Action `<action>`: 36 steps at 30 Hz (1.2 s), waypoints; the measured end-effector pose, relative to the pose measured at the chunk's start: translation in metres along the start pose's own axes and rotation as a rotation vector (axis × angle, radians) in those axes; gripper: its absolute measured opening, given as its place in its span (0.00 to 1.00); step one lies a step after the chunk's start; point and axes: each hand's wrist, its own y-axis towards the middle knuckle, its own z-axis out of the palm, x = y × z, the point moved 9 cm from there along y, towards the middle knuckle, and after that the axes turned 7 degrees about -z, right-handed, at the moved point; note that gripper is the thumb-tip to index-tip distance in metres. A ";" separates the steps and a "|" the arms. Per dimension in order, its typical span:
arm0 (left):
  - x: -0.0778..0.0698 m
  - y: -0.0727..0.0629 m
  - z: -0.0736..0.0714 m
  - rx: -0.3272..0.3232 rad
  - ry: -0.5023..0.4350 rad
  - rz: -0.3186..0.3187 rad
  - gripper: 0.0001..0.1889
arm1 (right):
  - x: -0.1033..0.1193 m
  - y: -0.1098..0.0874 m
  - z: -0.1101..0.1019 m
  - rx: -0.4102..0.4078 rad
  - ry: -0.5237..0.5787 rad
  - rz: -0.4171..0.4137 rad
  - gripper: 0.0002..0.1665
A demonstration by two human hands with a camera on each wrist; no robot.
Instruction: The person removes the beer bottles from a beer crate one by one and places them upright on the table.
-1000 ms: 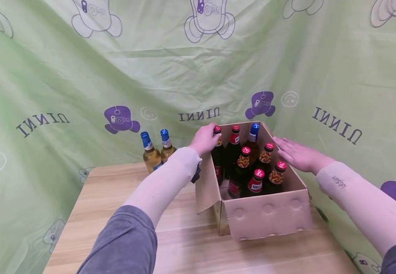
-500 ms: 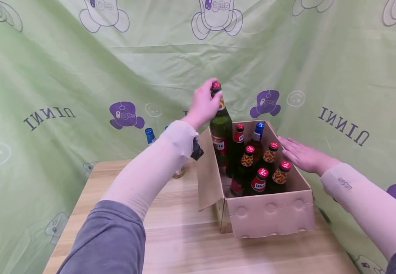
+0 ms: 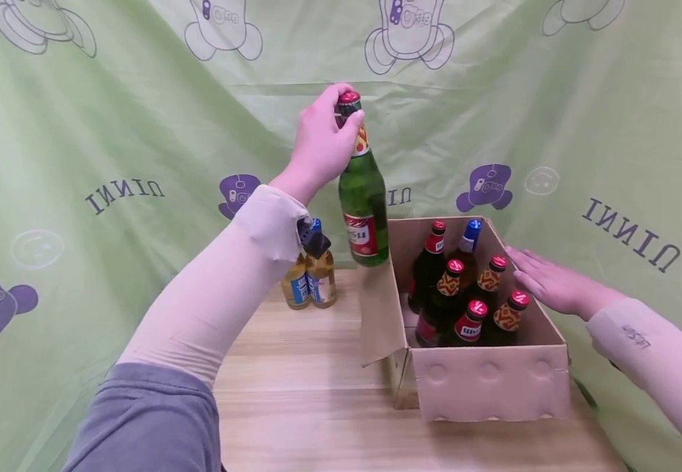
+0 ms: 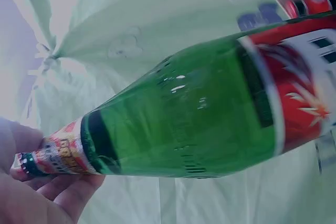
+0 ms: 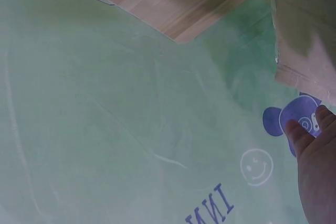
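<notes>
In the head view my left hand (image 3: pixel 323 141) grips a green beer bottle (image 3: pixel 364 196) by its neck, just under the red cap. The bottle hangs nearly upright in the air, above the left flap of a cardboard box (image 3: pixel 494 380). Fingers and thumb wrap the neck of the bottle (image 4: pixel 199 114) in the left wrist view too. Straight-fingered, my right hand (image 3: pixel 559 282) lies along the box's right rim; whether it presses there I cannot tell. Several dark bottles with red caps (image 3: pixel 454 265) and one with a blue top (image 3: pixel 472 229) stand inside the box.
Two pale yellow bottles (image 3: pixel 321 278) with blue tops stand close together on the wooden table (image 3: pixel 293 393), left of the box and partly behind my left arm. A green printed curtain (image 3: pixel 140 118) hangs behind and beside the table.
My left hand has lifted the green beer bottle up out of the box's back left corner and moved it left. My right hand stays at the right rim. The head view has shifted slightly.
</notes>
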 end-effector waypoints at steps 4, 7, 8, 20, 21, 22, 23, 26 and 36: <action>0.024 -0.011 -0.010 0.045 0.168 -0.044 0.19 | -0.001 0.000 0.003 -0.022 0.012 -0.020 0.35; 0.059 -0.027 -0.022 0.043 0.220 -0.060 0.20 | -0.003 0.002 0.006 -0.019 0.018 -0.025 0.35; 0.071 -0.033 -0.026 0.036 0.227 -0.059 0.20 | -0.003 0.001 0.007 -0.014 0.020 -0.023 0.35; 0.193 -0.077 -0.067 -0.050 0.250 -0.152 0.21 | -0.003 -0.003 0.008 -0.053 0.026 -0.050 0.34; 0.203 -0.079 -0.070 -0.061 0.260 -0.166 0.21 | -0.002 -0.002 0.007 -0.056 0.025 -0.051 0.34; 0.213 -0.080 -0.073 -0.075 0.272 -0.178 0.20 | -0.003 -0.002 0.007 -0.054 0.023 -0.048 0.34; 0.222 -0.082 -0.075 -0.092 0.281 -0.188 0.19 | -0.003 -0.002 0.007 -0.057 0.023 -0.046 0.34; 0.248 -0.085 -0.081 -0.142 0.303 -0.226 0.18 | -0.004 -0.004 0.009 -0.046 0.034 -0.029 0.35; 0.309 -0.083 -0.092 -0.211 0.283 -0.313 0.21 | -0.004 -0.003 0.007 -0.060 0.024 -0.033 0.34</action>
